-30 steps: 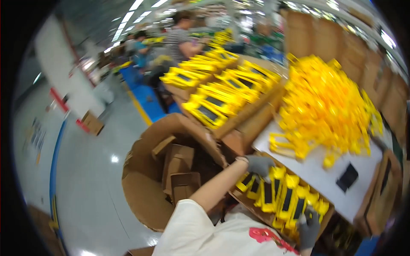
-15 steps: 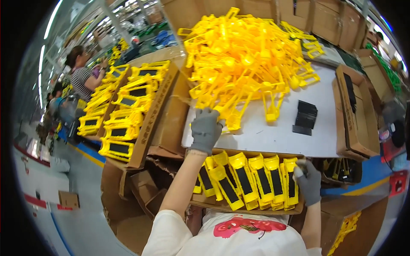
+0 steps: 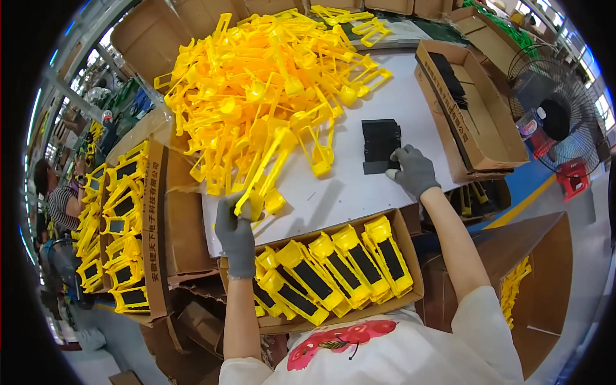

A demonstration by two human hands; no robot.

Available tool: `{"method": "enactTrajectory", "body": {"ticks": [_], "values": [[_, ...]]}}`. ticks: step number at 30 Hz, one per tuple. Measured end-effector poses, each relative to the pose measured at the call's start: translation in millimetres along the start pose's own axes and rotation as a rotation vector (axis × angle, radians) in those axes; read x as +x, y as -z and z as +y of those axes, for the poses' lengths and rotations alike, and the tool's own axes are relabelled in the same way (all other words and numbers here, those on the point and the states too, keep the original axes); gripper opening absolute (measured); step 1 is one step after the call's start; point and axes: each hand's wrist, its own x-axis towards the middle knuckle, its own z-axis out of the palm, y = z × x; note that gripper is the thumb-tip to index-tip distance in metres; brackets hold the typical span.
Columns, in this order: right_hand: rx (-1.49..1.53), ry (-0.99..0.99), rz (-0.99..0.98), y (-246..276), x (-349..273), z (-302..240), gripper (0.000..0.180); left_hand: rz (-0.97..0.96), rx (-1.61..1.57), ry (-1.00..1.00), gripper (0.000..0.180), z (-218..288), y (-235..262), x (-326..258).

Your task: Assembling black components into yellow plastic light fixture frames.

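Observation:
My left hand (image 3: pixel 236 234), in a grey glove, is closed around the lower end of a yellow plastic frame (image 3: pixel 273 163), which is raised at the edge of a big heap of similar frames (image 3: pixel 256 83). On the white tabletop (image 3: pixel 346 192) lies a small stack of black rectangular strips (image 3: pixel 380 140). My gloved right hand (image 3: pixel 414 170) has bent fingers pinching at the right end of the nearest strip. Close in front of me, a cardboard box (image 3: pixel 412 256) holds a row of yellow frames with black strips set in them (image 3: pixel 340 269).
At the right stands an open carton (image 3: pixel 471 128) with black strips inside. Long boxes of filled yellow frames (image 3: pixel 131 224) are on the left, with a person in a striped shirt (image 3: pixel 61 205) behind them. A fan (image 3: pixel 555 109) and a large carton (image 3: pixel 513 289) are farther right.
My right hand has left the front box and reached up to the black strips. My left hand has raised a yellow frame from the heap's edge. The view has swung to the right.

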Motion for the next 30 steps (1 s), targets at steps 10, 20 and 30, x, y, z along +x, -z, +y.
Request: {"method": "enactTrajectory", "body": {"ticks": [10,20,30], "values": [[1.035,-0.252,-0.100,62.0,-58.8,-56.9,0.014,-0.255,-0.520,0.756,0.031,24.7,-6.0,-79.9],[0.870,0.094,-0.243,90.7,-130.7,-102.7,0.013,-0.314,-0.464,0.754,0.033,63.3,-20.4,-97.0],[0.494,0.199,-0.137,72.5,-143.2,-113.5,0.018,-0.419,-0.471,0.816,0.027,63.9,-21.9,-104.9]]}}
